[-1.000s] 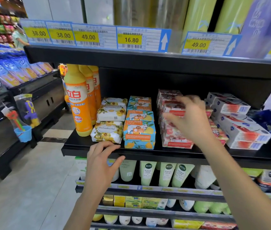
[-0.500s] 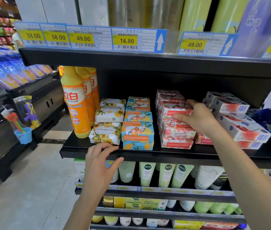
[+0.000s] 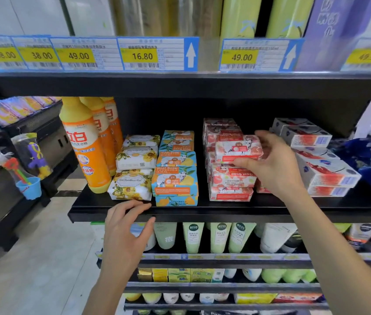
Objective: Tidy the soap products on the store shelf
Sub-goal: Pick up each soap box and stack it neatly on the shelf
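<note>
While pinching red goat soap box point(image 3: 239, 148) in right hand point(image 3: 277, 165), resting loosely spread left hand point(image 3: 125, 228) on black shelf edge point(image 3: 225, 215); pale floor point(image 3: 43, 258) left of fingers.

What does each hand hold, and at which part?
The right hand grips the top red goat soap box by its right end, thumb below, fingers above. The left hand holds nothing; it rests on the shelf edge.

Red-and-white soap box point(image 3: 239, 148) lifted slightly above red stack point(image 3: 231, 180)
</note>
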The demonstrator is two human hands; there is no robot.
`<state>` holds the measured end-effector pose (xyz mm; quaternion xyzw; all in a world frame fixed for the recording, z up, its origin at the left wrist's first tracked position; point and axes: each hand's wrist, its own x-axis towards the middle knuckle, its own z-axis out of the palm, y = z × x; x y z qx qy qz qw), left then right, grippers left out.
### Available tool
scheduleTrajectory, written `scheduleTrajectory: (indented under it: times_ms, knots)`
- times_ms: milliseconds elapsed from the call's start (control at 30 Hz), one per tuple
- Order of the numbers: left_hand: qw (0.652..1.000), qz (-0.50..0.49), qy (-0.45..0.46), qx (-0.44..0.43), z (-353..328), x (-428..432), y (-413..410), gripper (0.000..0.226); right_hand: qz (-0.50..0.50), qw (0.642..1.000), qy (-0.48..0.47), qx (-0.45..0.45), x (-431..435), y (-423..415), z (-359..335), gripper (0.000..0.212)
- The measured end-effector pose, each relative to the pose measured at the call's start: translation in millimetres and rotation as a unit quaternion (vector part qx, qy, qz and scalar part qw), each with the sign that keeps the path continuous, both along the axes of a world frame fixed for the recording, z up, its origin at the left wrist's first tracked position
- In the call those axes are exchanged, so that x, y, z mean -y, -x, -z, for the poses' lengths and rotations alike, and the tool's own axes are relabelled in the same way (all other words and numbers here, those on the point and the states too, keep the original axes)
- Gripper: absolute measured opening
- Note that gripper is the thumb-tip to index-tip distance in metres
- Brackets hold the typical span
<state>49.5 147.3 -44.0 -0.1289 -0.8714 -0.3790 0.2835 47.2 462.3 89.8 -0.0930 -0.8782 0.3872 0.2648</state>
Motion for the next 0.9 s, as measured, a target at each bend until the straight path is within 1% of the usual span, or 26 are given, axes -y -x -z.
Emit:
scheduleTrajectory:
  times_ms: [167,267,333,400,433,533,600,700,767,900]
  knots:
    - [0.996,0.017,-0.080,0.043,-34,-18,-28,0.038,-0.030,0.998,0.028,-0.043,-2,-30,5,0.094]
    - [0.986,0.066,-0.142,0.063,-57,-43,-42,0.031,-0.057,0.995,0.048,-0.069,-2,-48,9,0.090]
    - [0.966,0.102,-0.215,0.103,-72,-63,-52,0.029,-0.076,0.992,0.066,-0.078,-4,-58,16,0.084]
    - [0.942,0.142,-0.258,0.162,-85,-85,-61,0.026,-0.094,0.989,0.079,-0.088,-9,-66,24,0.079]
    - [0.933,0.158,-0.263,0.188,-88,-94,-65,0.028,-0.101,0.987,0.084,-0.097,-11,-69,28,0.079]
    - [0.908,0.201,-0.271,0.249,-89,-121,-69,0.047,-0.115,0.981,0.105,-0.118,-19,-79,40,0.079]
    - [0.892,0.219,-0.290,0.269,-86,-138,-69,0.057,-0.125,0.976,0.128,-0.123,-22,-85,45,0.079]
    - [0.868,0.228,-0.341,0.281,-85,-164,-71,0.041,-0.145,0.967,0.167,-0.124,-31,-93,53,0.077]
    - [0.850,0.235,-0.374,0.287,-84,-177,-72,0.038,-0.154,0.964,0.178,-0.121,-39,-97,56,0.076]
    - [0.817,0.224,-0.438,0.302,-78,-194,-73,0.050,-0.185,0.959,0.192,-0.097,-55,-101,63,0.075]
